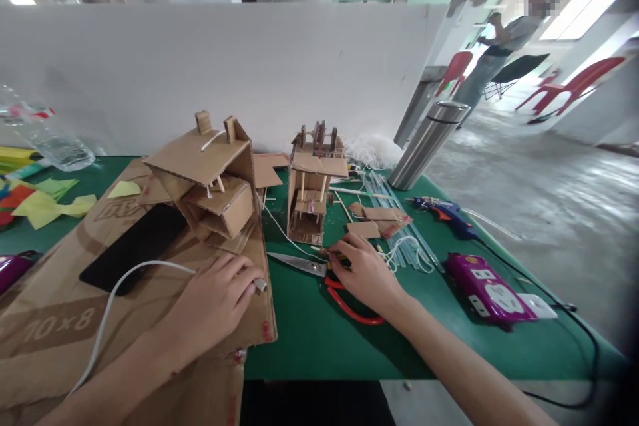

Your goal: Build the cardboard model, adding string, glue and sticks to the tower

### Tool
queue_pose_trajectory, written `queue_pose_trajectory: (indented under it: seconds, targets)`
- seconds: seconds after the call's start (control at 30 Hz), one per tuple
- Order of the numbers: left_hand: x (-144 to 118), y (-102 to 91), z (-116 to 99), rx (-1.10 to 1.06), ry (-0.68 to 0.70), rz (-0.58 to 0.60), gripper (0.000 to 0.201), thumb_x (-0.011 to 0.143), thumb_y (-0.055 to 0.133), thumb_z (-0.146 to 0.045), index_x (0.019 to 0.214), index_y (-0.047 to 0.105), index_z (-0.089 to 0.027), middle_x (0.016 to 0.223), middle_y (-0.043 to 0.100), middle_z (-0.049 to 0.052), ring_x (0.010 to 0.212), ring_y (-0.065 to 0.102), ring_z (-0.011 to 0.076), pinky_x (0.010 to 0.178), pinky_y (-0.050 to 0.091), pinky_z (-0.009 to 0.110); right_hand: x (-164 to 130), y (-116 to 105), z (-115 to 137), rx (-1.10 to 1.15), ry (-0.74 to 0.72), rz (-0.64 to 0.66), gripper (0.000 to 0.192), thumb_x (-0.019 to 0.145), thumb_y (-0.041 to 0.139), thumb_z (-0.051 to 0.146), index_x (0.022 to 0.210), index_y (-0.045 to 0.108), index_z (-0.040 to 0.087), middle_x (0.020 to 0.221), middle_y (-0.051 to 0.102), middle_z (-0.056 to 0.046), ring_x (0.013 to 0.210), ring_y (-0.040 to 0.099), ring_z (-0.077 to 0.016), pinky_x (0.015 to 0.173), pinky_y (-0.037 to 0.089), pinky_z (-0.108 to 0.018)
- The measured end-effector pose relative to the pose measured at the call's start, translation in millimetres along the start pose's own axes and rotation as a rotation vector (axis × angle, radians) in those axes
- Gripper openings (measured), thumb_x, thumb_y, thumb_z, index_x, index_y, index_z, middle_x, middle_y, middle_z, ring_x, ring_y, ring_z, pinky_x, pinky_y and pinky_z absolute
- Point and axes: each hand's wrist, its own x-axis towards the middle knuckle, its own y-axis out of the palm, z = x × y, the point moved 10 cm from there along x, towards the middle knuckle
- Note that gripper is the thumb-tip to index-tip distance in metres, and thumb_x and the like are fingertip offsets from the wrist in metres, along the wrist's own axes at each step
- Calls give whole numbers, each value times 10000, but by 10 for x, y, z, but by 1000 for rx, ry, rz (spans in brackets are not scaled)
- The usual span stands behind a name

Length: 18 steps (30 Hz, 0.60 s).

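My left hand [219, 296] is closed round a white charging cable [137, 266], whose plug end pokes out past the fingers above the cardboard sheet [150, 359]. My right hand [364, 273] is closed with fingertips together at a small, thin item that I cannot make out. Beneath that hand lie scissors [304, 263] with red handles, blades pointing left. Just beyond my left hand stands a cardboard model house [200, 156] with a drawer-like box. Past my right hand is a narrower cardboard model [319, 166] with wooden sticks.
Right of my hands are clear glue sticks [417, 249], a blue glue gun [444, 212], a purple power strip [492, 293] and a steel flask [429, 143]. A black phone [134, 246] lies left. A white partition [224, 73] backs the table; a person [499, 46] stands far right.
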Motion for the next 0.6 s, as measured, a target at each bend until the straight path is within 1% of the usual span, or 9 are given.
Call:
queue_pose_trajectory:
  seconds: [0.1,0.17,0.27,0.37,0.47,0.5,0.57,0.6]
  targets:
    - [-73,7,47,-9,-30,2,187,956,416,-202,989,597,-236,978,635,44,981,595,269,823,486,439,1,31,-5,-5,-3,14,170,894,545,149,874,712,175,883,626,-79,892,618,-244,828,506,-363]
    - [-158,-7,89,-20,-66,-4,166,954,404,-220,946,570,-224,948,625,48,950,611,265,787,488,413,-3,53,-3,-4,-11,23,177,901,544,161,880,720,175,880,629,-78,886,622,-244,832,505,-366]
    - [-368,-73,238,-53,-193,-22,175,959,354,-256,932,524,-225,924,641,46,848,658,246,719,482,372,-13,73,-9,0,-18,24,203,917,527,190,887,727,176,881,635,-81,885,630,-248,829,508,-375]
    - [-716,-213,551,-80,-428,-71,196,952,315,-319,981,489,-234,913,695,52,816,701,263,668,464,352,-25,84,-20,14,-18,24,209,919,520,225,900,723,179,904,644,-85,900,637,-257,825,511,-389]
    - [-1205,-350,1001,4,-739,-79,251,942,269,-378,1001,473,-243,797,718,60,781,713,323,626,424,360,-30,100,-31,38,-11,35,228,926,499,265,912,711,184,920,644,-83,912,637,-260,831,511,-402]
    - [-1373,-382,1150,31,-832,-73,272,942,258,-397,1009,474,-246,801,725,73,814,713,346,632,416,367,-30,105,-33,43,-8,39,234,927,492,276,912,707,186,923,644,-82,913,637,-260,834,511,-406]
    - [-1631,-413,1393,28,-940,-69,308,945,246,-437,971,492,-254,825,730,97,872,704,368,635,405,367,-29,115,-32,44,-6,43,243,929,480,294,912,700,192,926,644,-79,907,638,-258,833,512,-409]
    - [-1733,-427,1499,10,-984,-82,319,941,254,-453,934,507,-258,836,731,105,864,700,376,630,399,369,-29,118,-32,43,-4,43,250,931,473,305,911,697,195,929,644,-79,904,640,-256,832,515,-408]
